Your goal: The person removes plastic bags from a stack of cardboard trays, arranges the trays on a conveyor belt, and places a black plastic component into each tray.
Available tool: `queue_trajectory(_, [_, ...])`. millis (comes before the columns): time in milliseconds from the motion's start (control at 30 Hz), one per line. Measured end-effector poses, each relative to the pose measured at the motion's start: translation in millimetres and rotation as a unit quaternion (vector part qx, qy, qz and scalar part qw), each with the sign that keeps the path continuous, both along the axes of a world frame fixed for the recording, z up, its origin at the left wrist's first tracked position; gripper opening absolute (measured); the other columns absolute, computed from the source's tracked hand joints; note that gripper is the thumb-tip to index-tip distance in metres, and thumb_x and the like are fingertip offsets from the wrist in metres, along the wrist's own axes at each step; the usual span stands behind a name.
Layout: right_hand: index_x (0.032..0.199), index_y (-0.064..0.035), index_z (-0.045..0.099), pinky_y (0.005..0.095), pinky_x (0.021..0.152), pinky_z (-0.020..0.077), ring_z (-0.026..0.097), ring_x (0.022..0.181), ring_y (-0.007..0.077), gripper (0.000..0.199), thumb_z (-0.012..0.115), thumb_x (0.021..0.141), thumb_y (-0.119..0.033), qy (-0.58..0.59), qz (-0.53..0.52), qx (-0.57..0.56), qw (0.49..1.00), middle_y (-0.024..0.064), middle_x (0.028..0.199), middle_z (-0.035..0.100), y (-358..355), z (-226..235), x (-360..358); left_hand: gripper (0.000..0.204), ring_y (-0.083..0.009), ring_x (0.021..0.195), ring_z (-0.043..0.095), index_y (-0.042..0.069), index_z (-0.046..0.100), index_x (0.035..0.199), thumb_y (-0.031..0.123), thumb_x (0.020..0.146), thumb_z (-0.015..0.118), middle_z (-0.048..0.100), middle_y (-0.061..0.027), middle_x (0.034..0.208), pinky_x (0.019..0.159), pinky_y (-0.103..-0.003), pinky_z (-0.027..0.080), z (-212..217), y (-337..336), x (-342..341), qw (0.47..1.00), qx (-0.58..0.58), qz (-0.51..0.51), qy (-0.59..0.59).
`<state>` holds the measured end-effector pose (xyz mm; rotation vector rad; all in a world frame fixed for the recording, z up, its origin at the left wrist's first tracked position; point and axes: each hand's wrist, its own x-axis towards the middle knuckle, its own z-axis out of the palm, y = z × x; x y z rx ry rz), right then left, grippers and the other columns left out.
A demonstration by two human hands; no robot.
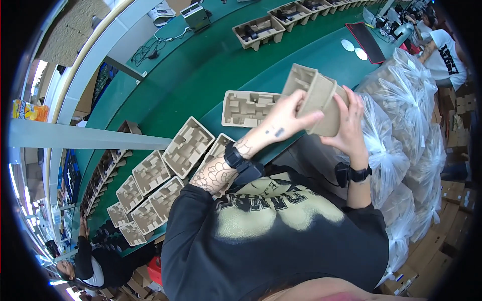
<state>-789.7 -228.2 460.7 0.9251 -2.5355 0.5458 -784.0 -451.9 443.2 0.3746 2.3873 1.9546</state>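
A tan moulded pulp tray [314, 95] is lifted and tilted above the green conveyor belt [201, 85]. My left hand [283, 120] grips its left side. My right hand [351, 125] holds its right side, fingers up along the edge. Both wrists carry black bands. Just left of my left hand, another pulp tray [246, 108] lies flat on the belt. More empty pulp trays [188, 145] lie in a row at the belt's near edge.
Pulp trays with dark parts [258, 31] ride the belt farther up. Clear plastic bags of trays [401, 115] are stacked at the right. A person in a white shirt [444, 55] works at top right, another person [95, 261] at lower left. Cardboard boxes [452, 220] sit at right.
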Motion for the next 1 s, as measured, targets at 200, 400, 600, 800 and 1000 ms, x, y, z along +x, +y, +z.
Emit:
queue_trajectory(200, [0.137,-0.0091,0.035,0.0528,0.106,0.0249,0.03,0.127,0.0421,0.105,0.08,0.044,-0.028,-0.034,0.016,-0.003,0.999,0.0219,0.139,0.03,-13.2,5.9,-11.2,0.025,-0.0246,0.077,0.064,0.001,0.062,0.096,0.025,0.089,0.061,0.065,-0.0165,0.082,0.068,-0.035,0.049,6.6,19.5,-9.4,0.991,-0.049,0.122,0.038])
queue_trajectory(400, [0.134,-0.0078,0.037,0.0541,0.106,0.0255,0.03,0.127,0.0436,0.103,0.081,0.043,-0.027,-0.036,0.003,-0.01,0.999,0.022,0.138,0.031,-12.9,3.6,-26.5,0.026,-0.0199,0.071,0.064,-0.001,0.063,0.093,0.025,0.088,0.062,0.064,-0.0149,0.075,0.065,-0.032,0.049,8.1,14.8,-40.0,0.986,-0.09,0.13,0.051])
queue_trajectory(600, [0.133,-0.0104,0.04,0.0526,0.105,0.0263,0.031,0.126,0.0429,0.102,0.082,0.042,-0.028,-0.048,-0.011,-0.016,0.999,0.0214,0.138,0.032,-12.0,11.9,-25.1,0.026,-0.0159,0.068,0.061,-0.001,0.064,0.094,0.024,0.087,0.064,0.064,-0.0118,0.074,0.062,-0.03,0.048,10.0,1.0,-52.5,0.995,0.008,0.101,-0.016])
queue_trajectory(800, [0.131,-0.0137,0.042,0.0514,0.104,0.0268,0.031,0.125,0.0423,0.099,0.083,0.042,-0.029,-0.063,-0.004,-0.034,0.997,0.0205,0.137,0.031,-3.5,10.8,-28.1,0.026,-0.0091,0.067,0.058,-0.002,0.064,0.095,0.023,0.088,0.064,0.066,-0.0059,0.076,0.06,-0.026,0.047,14.2,8.7,-58.7,0.993,-0.058,0.102,0.029])
queue_trajectory(1000, [0.13,-0.0116,0.042,0.0513,0.105,0.0267,0.033,0.125,0.0418,0.097,0.082,0.042,-0.029,-0.07,-0.008,-0.043,0.997,0.0207,0.138,0.033,8.4,5.9,-38.9,0.022,-0.005,0.064,0.057,-0.003,0.063,0.096,0.019,0.09,0.062,0.065,-0.0023,0.077,0.058,-0.021,0.046,1.4,8.9,-78.5,0.997,-0.033,0.071,0.007])
